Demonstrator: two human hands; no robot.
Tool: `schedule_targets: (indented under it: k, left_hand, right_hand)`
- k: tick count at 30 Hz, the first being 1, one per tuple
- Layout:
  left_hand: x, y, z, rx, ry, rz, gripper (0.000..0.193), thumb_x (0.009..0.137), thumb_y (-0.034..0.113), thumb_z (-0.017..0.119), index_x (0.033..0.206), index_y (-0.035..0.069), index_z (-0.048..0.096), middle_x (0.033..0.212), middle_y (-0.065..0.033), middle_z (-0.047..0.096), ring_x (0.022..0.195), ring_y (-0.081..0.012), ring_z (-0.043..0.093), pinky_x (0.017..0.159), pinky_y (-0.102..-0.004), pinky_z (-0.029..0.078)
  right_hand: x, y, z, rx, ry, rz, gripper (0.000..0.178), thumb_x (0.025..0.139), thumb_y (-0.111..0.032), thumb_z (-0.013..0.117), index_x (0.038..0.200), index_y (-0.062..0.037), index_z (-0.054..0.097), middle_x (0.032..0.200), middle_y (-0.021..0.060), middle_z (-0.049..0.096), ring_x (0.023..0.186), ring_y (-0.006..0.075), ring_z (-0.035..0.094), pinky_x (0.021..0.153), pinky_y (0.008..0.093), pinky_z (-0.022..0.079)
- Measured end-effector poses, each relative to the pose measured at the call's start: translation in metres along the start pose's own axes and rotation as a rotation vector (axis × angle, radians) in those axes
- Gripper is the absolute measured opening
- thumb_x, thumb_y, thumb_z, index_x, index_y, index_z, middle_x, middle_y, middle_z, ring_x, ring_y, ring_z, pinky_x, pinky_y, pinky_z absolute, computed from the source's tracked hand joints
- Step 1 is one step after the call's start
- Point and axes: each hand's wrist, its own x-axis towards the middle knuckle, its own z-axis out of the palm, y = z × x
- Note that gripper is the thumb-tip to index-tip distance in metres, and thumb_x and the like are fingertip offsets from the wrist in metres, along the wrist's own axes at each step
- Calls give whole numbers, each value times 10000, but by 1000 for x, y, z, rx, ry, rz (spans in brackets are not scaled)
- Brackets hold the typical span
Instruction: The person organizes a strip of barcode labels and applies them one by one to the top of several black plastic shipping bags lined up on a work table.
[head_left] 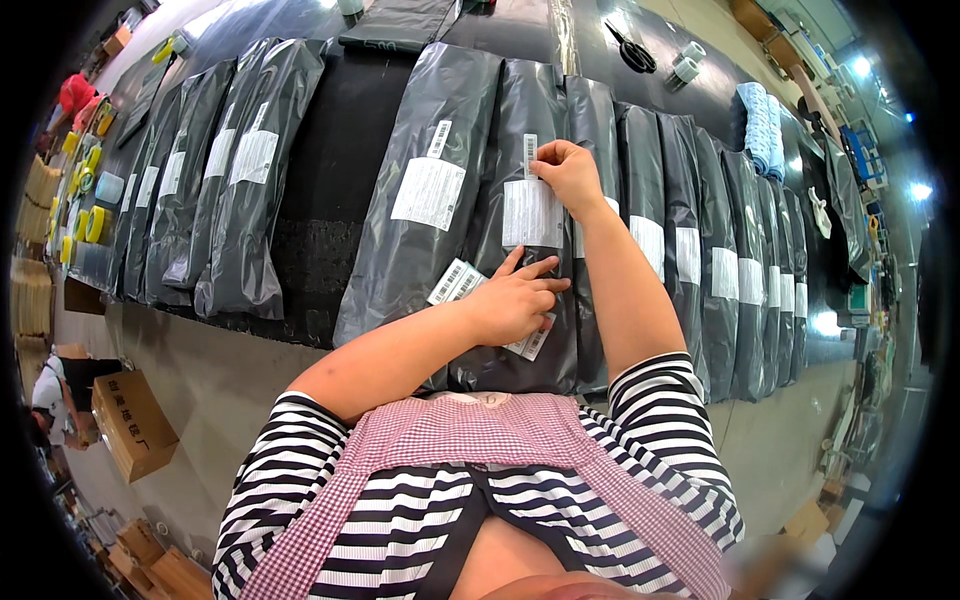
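A dark grey plastic-wrapped package (pixel 525 100) lies in front of me with a white printed label (pixel 533 213) on it. Above that label, my right hand (pixel 570 178) pinches the edge of a narrow white barcode sticker (pixel 530 155) against the plastic. My left hand (pixel 515 298) rests lower on the same package, fingers spread. Barcode labels (pixel 455 283) stick out beside its wrist, and another label piece (pixel 531 338) shows below its fingers; the part between is hidden. The neighbouring package (pixel 400 270) on the left bears a white label and a barcode sticker.
Several similar packages (pixel 690 200) line up on the right, others (pixel 250 220) on the left of the black table (pixel 330 210). Scissors (pixel 632 48), small rolls (pixel 686 65) and a blue cloth bundle (pixel 762 130) lie farther back. Yellow tape rolls (pixel 96 224) sit at far left.
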Motion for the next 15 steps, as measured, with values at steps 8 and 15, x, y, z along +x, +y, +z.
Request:
schedule_targets:
  k: [8, 15]
  left_hand:
    - [-2, -2, 0, -39, 3, 4, 204, 923, 237, 639, 876, 39, 645, 1565, -71, 453, 1535, -323, 221, 1234, -619, 67]
    - [-3, -4, 1, -25, -7, 8, 206, 928, 248, 640, 909, 43, 658, 1564, -67, 454, 1536, -323, 217, 1235, -621, 74]
  right_hand:
    - [-10, 0, 7, -178, 46, -144, 193, 822, -80, 760, 972, 21, 693, 874, 103, 746, 802, 191, 695, 761, 326, 535]
    - [-13, -11, 7, -430, 142, -167, 496, 702, -162, 880, 1124, -54, 644, 1166, 132, 608, 1000, 296, 661, 862, 397, 536]
